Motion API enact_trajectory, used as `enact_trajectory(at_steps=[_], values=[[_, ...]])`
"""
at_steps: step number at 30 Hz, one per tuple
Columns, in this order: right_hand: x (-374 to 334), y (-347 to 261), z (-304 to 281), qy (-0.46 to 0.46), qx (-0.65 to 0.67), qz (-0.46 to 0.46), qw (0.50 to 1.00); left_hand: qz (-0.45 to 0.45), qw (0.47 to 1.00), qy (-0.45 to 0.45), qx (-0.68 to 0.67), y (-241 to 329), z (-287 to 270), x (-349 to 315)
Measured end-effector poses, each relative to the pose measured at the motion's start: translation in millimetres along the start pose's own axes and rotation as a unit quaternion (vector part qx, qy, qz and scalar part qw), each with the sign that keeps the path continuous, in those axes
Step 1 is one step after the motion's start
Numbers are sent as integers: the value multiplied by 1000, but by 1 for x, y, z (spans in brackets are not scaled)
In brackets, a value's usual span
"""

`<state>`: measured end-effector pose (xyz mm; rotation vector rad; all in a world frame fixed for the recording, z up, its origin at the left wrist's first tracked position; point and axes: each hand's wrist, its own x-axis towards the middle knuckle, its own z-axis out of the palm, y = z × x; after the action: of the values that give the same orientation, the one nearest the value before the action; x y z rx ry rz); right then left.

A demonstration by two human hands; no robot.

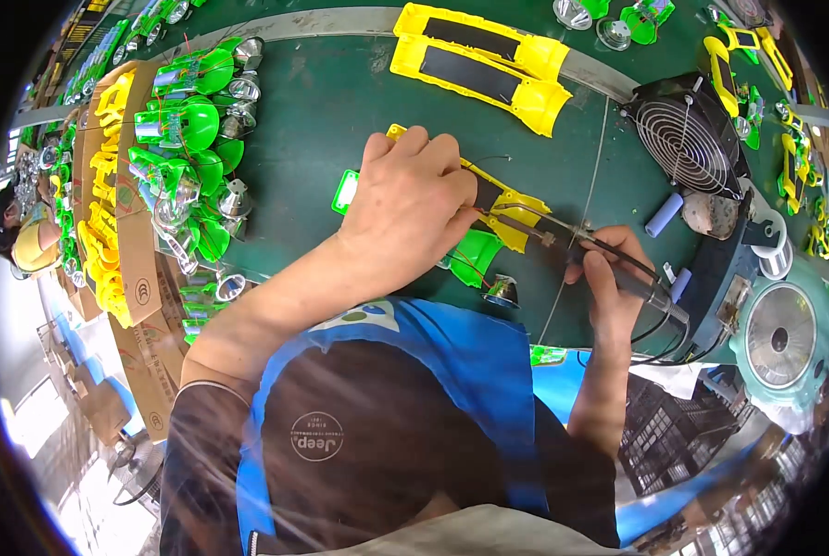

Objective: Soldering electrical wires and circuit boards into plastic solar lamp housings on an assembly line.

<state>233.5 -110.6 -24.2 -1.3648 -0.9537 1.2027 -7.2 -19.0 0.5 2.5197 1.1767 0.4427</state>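
Note:
In my right hand [618, 271] is a soldering iron [563, 243], gripped like a pen with its tip pointing left. That tip meets the inner end of a yellow plastic housing half [521, 221] with a dark panel strip. My left hand [407, 199] is closed over the middle of this housing, fingertips pinched close to the iron's tip; what they pinch is hidden. Under the left hand, a green plastic lamp part [475, 258] shows at both sides of it. A shiny reflector cup [502, 290] lies at its lower right end.
Two yellow housing halves [475, 69] lie at the far side of the green table [313, 88]. Green lamp assemblies [188, 125] are piled left beside a cardboard box [141, 218] of yellow parts. Right are a black fan [688, 139], a blue cylinder [663, 215] and a solder spool [774, 246].

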Motion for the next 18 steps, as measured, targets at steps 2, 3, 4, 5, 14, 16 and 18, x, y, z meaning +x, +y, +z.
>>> enact_trajectory(at_steps=[2, 3, 4, 5, 14, 16, 18], values=[[2, -3, -3, -24, 2, 8, 1000, -7, 1000, 0, 0, 1, 6, 1], [3, -2, -4, -23, 2, 9, 1000, -12, 1000, -2, -1, 0, 8, 2], [4, 0, -4, -22, 15, 13, 1000, -8, 1000, 0, -20, 0, 9, 3], [5, 0, -5, -25, 29, 16, 999, -10, 1000, 0, -18, 0, 10, 2], [4, -1, 0, -23, -30, 4, 999, -25, 982, 8, -188, -6, 13, -8], [3, 9, -2, -7, -15, -15, 1000, -3, 957, 1, -290, -18, 13, -10], [-2, 19, -9, 16, 58, -68, 996, -38, 946, 62, -317, -13, 0, -9]])
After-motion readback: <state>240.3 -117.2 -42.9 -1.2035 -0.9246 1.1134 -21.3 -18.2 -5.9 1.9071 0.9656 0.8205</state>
